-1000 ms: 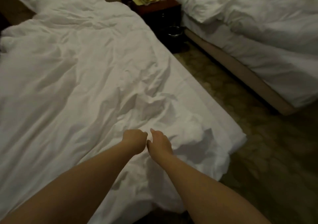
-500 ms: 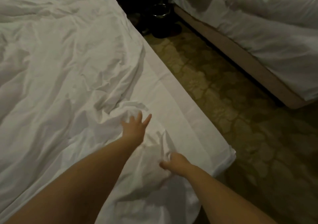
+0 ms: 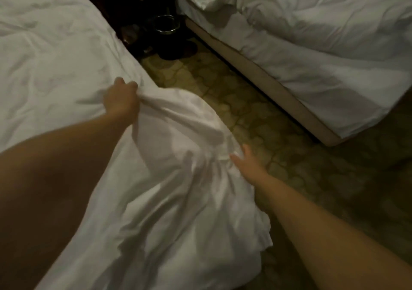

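Observation:
A crumpled white duvet (image 3: 55, 51) covers the near bed on the left. Its lower right part is bunched up and hangs over the bed's side toward the floor. My left hand (image 3: 121, 100) grips a fold of the duvet at the bed's right edge, fingers curled round the cloth. My right hand (image 3: 246, 162) lies lower and to the right, fingers straight and spread, touching the side of the bunched cloth.
A second bed (image 3: 312, 51) with white bedding and a beige base stands at the right. Patterned carpet (image 3: 256, 116) runs between the beds. At the far end stand a dark nightstand (image 3: 124, 2) and a dark round bin (image 3: 167, 25) with a metal rim.
My left hand went from open fingers to gripping the duvet and pulled it toward the bed's side. My right hand let go of the cloth and opened. The duvet now hangs over the edge.

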`<state>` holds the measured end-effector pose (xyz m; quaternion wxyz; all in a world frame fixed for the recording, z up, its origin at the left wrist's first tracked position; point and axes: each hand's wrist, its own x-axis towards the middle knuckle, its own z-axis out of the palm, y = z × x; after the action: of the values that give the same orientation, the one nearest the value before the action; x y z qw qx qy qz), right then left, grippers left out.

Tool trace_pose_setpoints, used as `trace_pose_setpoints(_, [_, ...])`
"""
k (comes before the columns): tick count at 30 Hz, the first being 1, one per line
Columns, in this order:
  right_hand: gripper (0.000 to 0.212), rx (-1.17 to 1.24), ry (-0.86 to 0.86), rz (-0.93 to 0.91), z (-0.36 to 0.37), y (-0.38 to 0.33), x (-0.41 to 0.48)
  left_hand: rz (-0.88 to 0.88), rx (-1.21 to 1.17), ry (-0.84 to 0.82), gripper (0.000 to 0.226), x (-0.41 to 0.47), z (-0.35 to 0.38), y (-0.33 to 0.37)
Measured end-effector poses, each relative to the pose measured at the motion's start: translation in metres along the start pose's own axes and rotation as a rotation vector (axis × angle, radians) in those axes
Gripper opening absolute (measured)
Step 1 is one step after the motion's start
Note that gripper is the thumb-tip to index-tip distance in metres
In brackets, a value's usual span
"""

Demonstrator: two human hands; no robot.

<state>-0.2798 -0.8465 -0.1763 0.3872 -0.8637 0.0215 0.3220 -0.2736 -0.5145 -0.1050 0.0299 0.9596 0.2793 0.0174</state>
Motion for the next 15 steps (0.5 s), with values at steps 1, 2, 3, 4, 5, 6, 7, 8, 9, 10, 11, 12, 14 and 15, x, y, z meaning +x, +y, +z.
trace_pose_setpoints(1, [0.079, -0.072, -0.049, 0.04, 0.008, 0.013, -0.001, 0.014, 0.0, 0.005, 0.036, 0.009, 0.002, 0.009])
trace_pose_setpoints(2, [0.082, -0.173, -0.08, 0.064, 0.018, 0.027, -0.004, 0.041, -0.006, -0.036, 0.04, 0.014, 0.005, 0.019])
trace_pose_setpoints(3, [0.083, -0.266, -0.116, 0.089, 0.028, 0.04, -0.01, 0.065, -0.004, -0.108, 0.046, 0.012, 0.016, 0.027])
trace_pose_setpoints(4, [0.081, -0.333, -0.158, 0.113, 0.035, 0.05, -0.016, 0.082, 0.016, -0.174, 0.05, 0.004, 0.03, 0.034])
trace_pose_setpoints(5, [0.079, -0.378, -0.204, 0.131, 0.04, 0.057, -0.02, 0.094, 0.032, -0.229, 0.053, -0.005, 0.041, 0.042])
trace_pose_setpoints(6, [0.076, -0.411, -0.245, 0.138, 0.042, 0.06, -0.024, 0.104, 0.043, -0.292, 0.054, -0.016, 0.053, 0.05])
trace_pose_setpoints(7, [0.074, -0.435, -0.274, 0.14, 0.04, 0.059, -0.026, 0.108, 0.044, -0.357, 0.055, -0.031, 0.063, 0.058])
trace_pose_setpoints(8, [0.073, -0.452, -0.289, 0.132, 0.036, 0.057, -0.024, 0.107, 0.047, -0.415, 0.056, -0.045, 0.071, 0.068])
trace_pose_setpoints(9, [0.071, -0.469, -0.3, 0.115, 0.032, 0.052, -0.02, 0.105, 0.052, -0.464, 0.056, -0.059, 0.078, 0.079])
trace_pose_setpoints(10, [0.069, -0.49, -0.308, 0.093, 0.025, 0.044, -0.016, 0.106, 0.053, -0.503, 0.055, -0.071, 0.084, 0.09])
trace_pose_setpoints(11, [0.068, -0.515, -0.31, 0.062, 0.018, 0.037, -0.009, 0.105, 0.047, -0.538, 0.054, -0.082, 0.087, 0.103])
trace_pose_setpoints(12, [0.066, -0.539, -0.309, 0.021, 0.008, 0.028, -0.002, 0.105, 0.037, -0.573, 0.053, -0.09, 0.089, 0.117])
trace_pose_setpoints(14, [0.061, -0.582, -0.295, -0.082, -0.015, 0.01, 0.012, 0.106, 0.018, -0.624, 0.049, -0.099, 0.088, 0.146])
trace_pose_setpoints(15, [0.055, -0.599, -0.282, -0.132, -0.029, 0.002, 0.021, 0.118, 0.029, -0.622, 0.046, -0.101, 0.086, 0.161])
